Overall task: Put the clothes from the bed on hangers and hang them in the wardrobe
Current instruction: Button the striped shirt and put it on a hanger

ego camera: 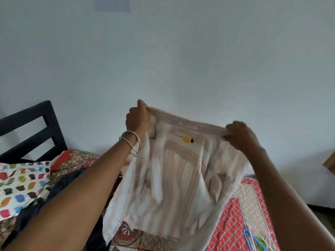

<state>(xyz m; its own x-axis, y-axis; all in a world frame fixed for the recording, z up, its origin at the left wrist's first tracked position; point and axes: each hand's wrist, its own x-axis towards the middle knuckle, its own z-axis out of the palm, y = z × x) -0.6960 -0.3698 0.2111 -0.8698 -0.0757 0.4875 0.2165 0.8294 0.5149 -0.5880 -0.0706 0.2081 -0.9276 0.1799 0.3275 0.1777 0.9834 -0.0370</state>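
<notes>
Above the bed [241, 211], a pale striped shirt [174, 178] was held spread by its collar, pinched by the left hand [137, 118] and right hand [239, 135]. Hangering was judged next: hangers [257, 240] lay below the right hand.

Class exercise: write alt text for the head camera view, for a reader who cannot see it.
Two bare hands, the left hand and the right hand, hold up a pale striped shirt by its collar above a bed with a red patterned bedspread. Coloured plastic hangers lie on the bedspread at lower right, a spotted pillow at left.
</notes>
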